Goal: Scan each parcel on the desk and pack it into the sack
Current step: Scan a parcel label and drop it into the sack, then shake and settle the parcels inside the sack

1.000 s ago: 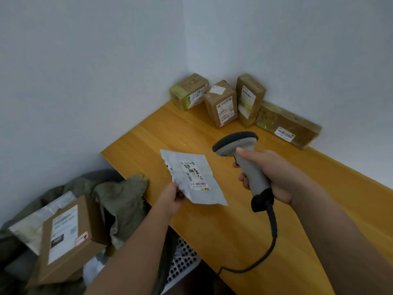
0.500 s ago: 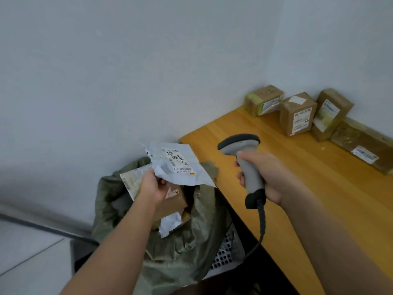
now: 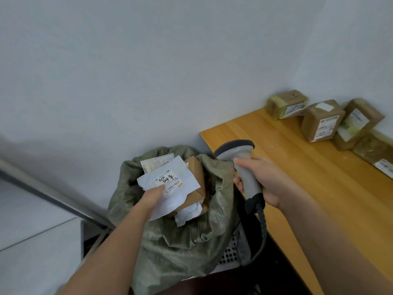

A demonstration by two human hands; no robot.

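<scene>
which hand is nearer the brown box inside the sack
Left. The left hand holds the white mailer right over the brown box in the sack; the right hand grips the scanner off to the side, by the desk.

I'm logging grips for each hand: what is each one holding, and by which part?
Left hand pinches the flat white plastic mailer at its near edge, over the green sack. Right hand grips the grey barcode scanner by its handle.

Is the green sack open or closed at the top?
Open. The sack mouth gapes wide, showing a brown box inside.
</scene>
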